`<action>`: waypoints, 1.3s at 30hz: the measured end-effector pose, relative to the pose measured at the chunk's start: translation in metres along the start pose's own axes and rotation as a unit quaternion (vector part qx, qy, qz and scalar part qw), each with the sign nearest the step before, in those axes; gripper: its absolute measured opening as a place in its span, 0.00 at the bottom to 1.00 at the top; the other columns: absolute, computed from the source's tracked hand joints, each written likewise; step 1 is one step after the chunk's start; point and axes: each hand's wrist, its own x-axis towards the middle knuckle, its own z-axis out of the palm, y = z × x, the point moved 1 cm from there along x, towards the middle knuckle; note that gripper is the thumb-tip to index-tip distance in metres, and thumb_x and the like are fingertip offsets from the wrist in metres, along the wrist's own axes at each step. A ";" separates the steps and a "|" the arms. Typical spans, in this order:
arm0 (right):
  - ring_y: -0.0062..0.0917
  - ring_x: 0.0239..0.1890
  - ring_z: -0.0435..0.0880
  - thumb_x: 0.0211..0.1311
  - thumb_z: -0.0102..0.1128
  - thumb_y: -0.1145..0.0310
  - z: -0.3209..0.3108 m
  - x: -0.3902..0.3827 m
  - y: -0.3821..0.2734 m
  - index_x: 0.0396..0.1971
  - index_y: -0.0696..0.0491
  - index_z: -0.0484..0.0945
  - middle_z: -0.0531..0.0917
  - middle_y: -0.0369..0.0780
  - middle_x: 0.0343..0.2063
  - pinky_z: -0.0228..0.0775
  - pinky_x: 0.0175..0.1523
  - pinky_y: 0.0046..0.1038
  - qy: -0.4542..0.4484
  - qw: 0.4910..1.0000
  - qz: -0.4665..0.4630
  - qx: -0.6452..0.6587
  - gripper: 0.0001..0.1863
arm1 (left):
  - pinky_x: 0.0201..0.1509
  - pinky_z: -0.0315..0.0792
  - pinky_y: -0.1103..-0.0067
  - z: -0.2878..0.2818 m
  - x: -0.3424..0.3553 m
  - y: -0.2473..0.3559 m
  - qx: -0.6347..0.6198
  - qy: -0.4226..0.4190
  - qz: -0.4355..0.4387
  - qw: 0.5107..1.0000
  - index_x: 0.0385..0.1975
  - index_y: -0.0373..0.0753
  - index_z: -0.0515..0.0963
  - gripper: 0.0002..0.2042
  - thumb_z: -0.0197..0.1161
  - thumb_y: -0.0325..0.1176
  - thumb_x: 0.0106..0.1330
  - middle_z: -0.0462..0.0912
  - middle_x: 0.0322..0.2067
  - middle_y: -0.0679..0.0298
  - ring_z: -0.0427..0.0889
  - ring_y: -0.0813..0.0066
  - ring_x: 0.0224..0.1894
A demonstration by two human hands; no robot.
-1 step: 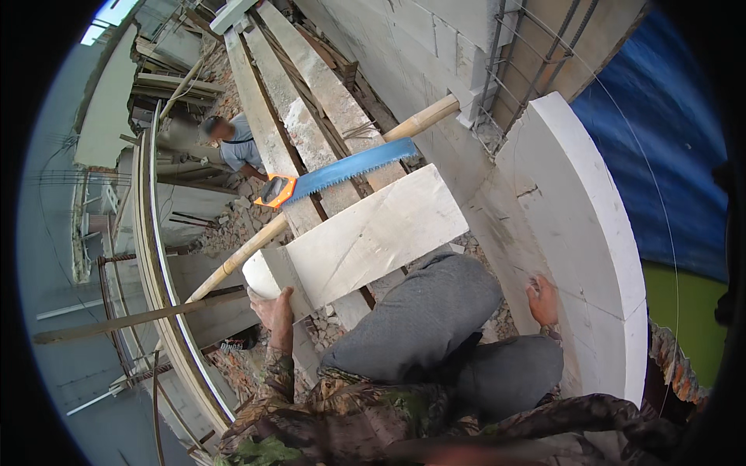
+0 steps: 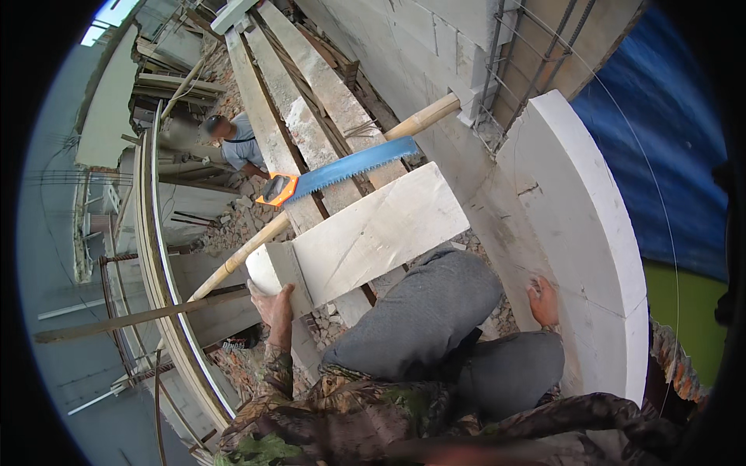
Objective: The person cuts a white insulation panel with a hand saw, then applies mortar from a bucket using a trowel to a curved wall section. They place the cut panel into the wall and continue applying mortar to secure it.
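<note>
My left hand grips the near end of a short white block, its thumb up along the side. That short block stands against the left end of a long white block, which lies slantwise over wooden planks in front of my knees. Just beyond the long block, a hand saw with a blue blade and an orange and black handle lies across the planks. At the right, my right hand rests against a white block wall, fingers loosely bent and apart, with nothing seen in them.
A bamboo pole runs crosswise under the saw. Long planks stretch away with gaps between them, over rubble. Below at the left is another person. Steel bars rise beside the wall; a blue sheet hangs behind it.
</note>
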 end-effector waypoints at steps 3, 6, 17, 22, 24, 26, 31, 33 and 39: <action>0.46 0.48 0.86 0.69 0.61 0.69 -0.003 -0.030 0.027 0.53 0.62 0.78 0.84 0.55 0.47 0.75 0.54 0.40 0.013 0.998 0.066 -0.017 0.17 | 0.74 0.62 0.61 0.000 0.026 0.024 -0.005 -0.030 0.146 0.989 0.78 0.35 0.46 0.61 0.78 0.41 0.43 0.60 0.71 0.41 0.62 0.44 0.72; 0.46 0.48 0.86 0.69 0.61 0.70 -0.015 -0.055 0.048 0.53 0.61 0.78 0.85 0.55 0.46 0.75 0.54 0.40 0.041 0.993 0.101 -0.047 0.17 | 0.66 0.66 0.55 0.013 0.068 0.061 0.065 -0.003 0.314 0.947 0.78 0.39 0.51 0.58 0.75 0.37 0.39 0.70 0.60 0.44 0.71 0.42 0.61; 0.36 0.56 0.83 0.72 0.56 0.62 0.001 -0.164 0.076 0.59 0.57 0.79 0.86 0.48 0.51 0.72 0.61 0.37 0.060 0.954 0.294 -0.026 0.21 | 0.73 0.65 0.62 0.127 0.184 0.103 0.190 -0.273 0.409 0.850 0.72 0.38 0.61 0.56 0.79 0.35 0.33 0.70 0.66 0.46 0.69 0.48 0.69; 0.37 0.55 0.83 0.72 0.57 0.61 -0.005 -0.211 0.081 0.59 0.56 0.79 0.86 0.48 0.51 0.72 0.61 0.37 0.067 0.935 0.348 -0.019 0.21 | 0.78 0.58 0.64 0.150 0.223 0.096 0.194 -0.381 0.387 0.817 0.76 0.39 0.54 0.61 0.83 0.45 0.39 0.63 0.73 0.47 0.61 0.49 0.75; 0.37 0.55 0.83 0.72 0.57 0.61 -0.012 -0.219 0.081 0.59 0.56 0.79 0.86 0.48 0.51 0.72 0.61 0.37 0.067 0.932 0.356 -0.021 0.21 | 0.79 0.56 0.64 0.149 0.254 0.095 0.119 -0.508 0.294 0.801 0.76 0.42 0.59 0.51 0.77 0.49 0.51 0.63 0.73 0.48 0.60 0.50 0.76; 0.37 0.55 0.83 0.72 0.57 0.61 -0.017 -0.225 0.078 0.59 0.56 0.79 0.86 0.48 0.51 0.72 0.61 0.37 0.070 0.928 0.365 -0.024 0.21 | 0.78 0.58 0.63 0.150 0.275 0.081 0.074 -0.477 0.245 0.841 0.74 0.41 0.64 0.44 0.73 0.49 0.57 0.66 0.72 0.47 0.61 0.51 0.76; 0.38 0.55 0.83 0.72 0.57 0.61 0.001 -0.245 0.054 0.59 0.56 0.79 0.86 0.48 0.51 0.72 0.60 0.37 0.097 0.918 0.384 -0.004 0.22 | 0.72 0.66 0.65 0.162 0.323 0.047 0.115 -0.171 0.232 0.950 0.68 0.34 0.70 0.37 0.69 0.46 0.61 0.72 0.66 0.43 0.71 0.49 0.69; 0.38 0.55 0.83 0.71 0.57 0.60 0.015 -0.251 0.042 0.59 0.56 0.79 0.86 0.48 0.51 0.72 0.60 0.38 0.111 0.912 0.394 0.006 0.22 | 0.69 0.69 0.65 0.178 0.340 0.033 0.021 -0.181 0.149 0.972 0.66 0.33 0.72 0.35 0.71 0.41 0.58 0.75 0.63 0.42 0.74 0.49 0.67; 0.38 0.55 0.84 0.71 0.57 0.60 0.038 -0.258 0.012 0.59 0.55 0.79 0.86 0.48 0.51 0.72 0.60 0.38 0.131 0.905 0.403 0.028 0.22 | 0.66 0.70 0.61 0.223 0.388 -0.004 0.128 -0.201 0.239 0.941 0.64 0.23 0.70 0.41 0.71 0.50 0.58 0.74 0.61 0.33 0.74 0.42 0.65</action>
